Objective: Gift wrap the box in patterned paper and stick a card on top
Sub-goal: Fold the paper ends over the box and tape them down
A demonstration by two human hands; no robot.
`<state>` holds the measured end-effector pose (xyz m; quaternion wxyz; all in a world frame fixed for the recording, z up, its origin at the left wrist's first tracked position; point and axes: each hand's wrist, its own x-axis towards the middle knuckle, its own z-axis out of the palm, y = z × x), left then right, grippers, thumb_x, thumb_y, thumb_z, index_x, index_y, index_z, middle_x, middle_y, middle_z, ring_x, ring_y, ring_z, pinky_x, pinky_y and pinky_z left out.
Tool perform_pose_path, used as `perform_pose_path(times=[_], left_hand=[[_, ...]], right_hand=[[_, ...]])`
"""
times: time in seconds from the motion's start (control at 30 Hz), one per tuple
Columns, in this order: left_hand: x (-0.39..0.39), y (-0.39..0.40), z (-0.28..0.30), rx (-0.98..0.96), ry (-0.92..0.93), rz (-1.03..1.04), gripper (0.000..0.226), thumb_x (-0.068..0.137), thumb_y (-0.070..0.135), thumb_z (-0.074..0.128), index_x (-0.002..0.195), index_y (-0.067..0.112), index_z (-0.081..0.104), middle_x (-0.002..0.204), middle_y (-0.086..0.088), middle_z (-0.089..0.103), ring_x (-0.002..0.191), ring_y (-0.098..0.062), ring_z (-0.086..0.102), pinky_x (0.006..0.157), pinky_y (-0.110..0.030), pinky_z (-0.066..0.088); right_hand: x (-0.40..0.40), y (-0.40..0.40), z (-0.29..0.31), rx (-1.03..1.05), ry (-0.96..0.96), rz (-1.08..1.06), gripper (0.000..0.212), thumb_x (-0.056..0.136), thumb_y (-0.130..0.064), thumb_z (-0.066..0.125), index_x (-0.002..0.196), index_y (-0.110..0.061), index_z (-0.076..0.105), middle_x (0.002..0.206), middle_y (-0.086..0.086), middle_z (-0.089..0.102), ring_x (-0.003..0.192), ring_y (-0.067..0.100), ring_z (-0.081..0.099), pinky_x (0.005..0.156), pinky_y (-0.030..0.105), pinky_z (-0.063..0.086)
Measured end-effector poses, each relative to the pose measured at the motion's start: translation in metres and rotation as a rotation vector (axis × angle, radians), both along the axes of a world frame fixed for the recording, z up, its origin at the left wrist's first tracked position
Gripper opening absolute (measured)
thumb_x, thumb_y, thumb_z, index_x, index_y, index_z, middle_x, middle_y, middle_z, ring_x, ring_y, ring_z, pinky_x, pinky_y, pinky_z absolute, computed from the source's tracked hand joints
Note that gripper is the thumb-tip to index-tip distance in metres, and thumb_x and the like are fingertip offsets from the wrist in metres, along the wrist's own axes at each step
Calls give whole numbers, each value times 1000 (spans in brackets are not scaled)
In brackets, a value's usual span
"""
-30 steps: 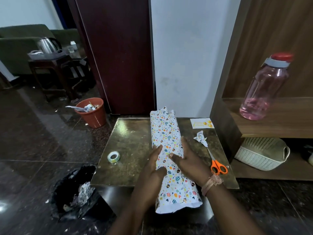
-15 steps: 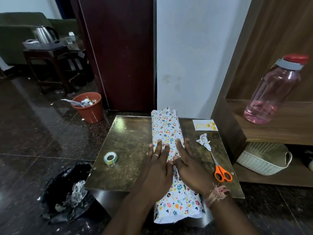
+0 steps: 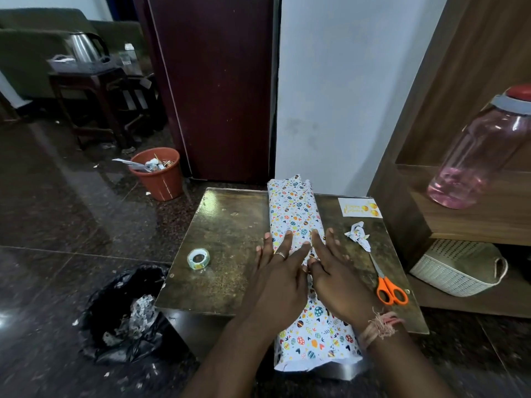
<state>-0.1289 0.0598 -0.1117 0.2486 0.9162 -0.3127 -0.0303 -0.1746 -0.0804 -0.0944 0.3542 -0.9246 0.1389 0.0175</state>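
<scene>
— So where does the wrapped box [image 3: 298, 254] lie?
— Lengthwise on the bench [image 3: 227, 254], running straight away from the person, near end overhanging. Left hand [image 3: 280, 278] and right hand [image 3: 337, 278] press flat on its middle, fingers straight, gripping nothing.
— And the tape roll [image 3: 198, 257]?
— Just left, nearer the left hand

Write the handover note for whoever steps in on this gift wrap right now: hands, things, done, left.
Left hand: flat, fingers straight, pressing on the wrapped box.
Right hand: flat, pressing beside the left, thumbs meeting over the middle of the box.
The box lies lengthwise on the small table, its near end overhanging the edge.
Tape roll is left of the hands; scissors and a paper scrap to the right; card at the far right corner.
Done: paper is round the box.
Left: both paper ends look open, so fold and tape them, then stick the card on top.
</scene>
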Motion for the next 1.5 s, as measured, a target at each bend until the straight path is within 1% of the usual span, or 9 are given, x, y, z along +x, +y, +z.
perform_pose_path(times=[0.37, 0.47, 0.53, 0.63, 0.77, 0.87, 1.07, 1.2, 1.5], left_hand=[[3, 4, 2, -217, 133, -2, 50, 108, 26, 42, 155, 45, 36, 170, 14, 7, 157, -15, -14, 124, -31, -9], [11, 13, 12, -398, 144, 65, 46, 105, 19, 46, 146, 39, 53, 162, 10, 37, 155, -15, 20, 127, -40, 21], [19, 26, 27, -521, 146, 161, 43, 99, 11, 51, 133, 34, 64, 138, 15, 62, 131, -7, 54, 109, -37, 47], [38, 59, 39, -410, 80, 371, 50, 84, 6, 60, 129, 28, 65, 120, 5, 70, 107, -21, 66, 93, -36, 56], [60, 92, 35, 65, 240, 724, 74, 80, 35, 74, 146, 28, 41, 152, -18, 39, 138, -43, 35, 112, -56, 34], [59, 99, 32, 134, 303, 774, 77, 81, 35, 76, 145, 20, 36, 152, -23, 32, 140, -44, 27, 113, -56, 27], [62, 100, 20, 36, 214, 734, 56, 85, 17, 69, 138, 12, 52, 124, -23, 61, 117, -43, 55, 94, -43, 47], [57, 98, 25, -171, 150, 691, 49, 82, 7, 68, 131, 14, 62, 109, -17, 71, 101, -37, 65, 76, -31, 41], [57, 92, 24, -296, 158, 659, 54, 88, -1, 62, 139, 17, 61, 121, -13, 70, 99, -25, 65, 78, -26, 41]], right_hand=[[-3, 1, 0, -7, -16, -53, 59, 108, -34, 31, 159, -43, 4, 169, -8, -11, 154, 11, -17, 125, 44, -9], [-5, 0, 3, 12, -85, -87, 57, 107, -38, 37, 159, -40, 16, 169, -10, 1, 154, 7, -13, 126, 40, -10], [-4, -1, 6, 53, -151, -123, 53, 107, -38, 41, 157, -38, 27, 169, -10, 10, 155, 7, -6, 126, 38, -7], [-4, -2, 7, 81, -233, -175, 46, 107, -35, 43, 152, -36, 39, 166, -9, 23, 155, 7, 6, 127, 37, 0], [-5, -1, 8, 73, -307, -204, 37, 105, -31, 48, 142, -32, 55, 157, -5, 41, 151, 16, 26, 125, 43, 20], [-4, 3, 8, 51, -368, -205, 31, 102, -26, 54, 132, -28, 63, 143, -5, 55, 140, 17, 43, 119, 45, 32], [-3, 0, 7, 37, -476, -197, 24, 101, -32, 52, 121, -29, 66, 121, -15, 62, 117, 12, 58, 103, 44, 48], [-2, -3, 6, 53, -518, -214, 25, 100, -38, 49, 117, -31, 65, 116, -18, 63, 114, 12, 59, 99, 46, 49], [-3, 0, 7, 46, -501, -215, 21, 101, -33, 53, 119, -34, 64, 117, -20, 63, 118, 13, 56, 101, 46, 47]])
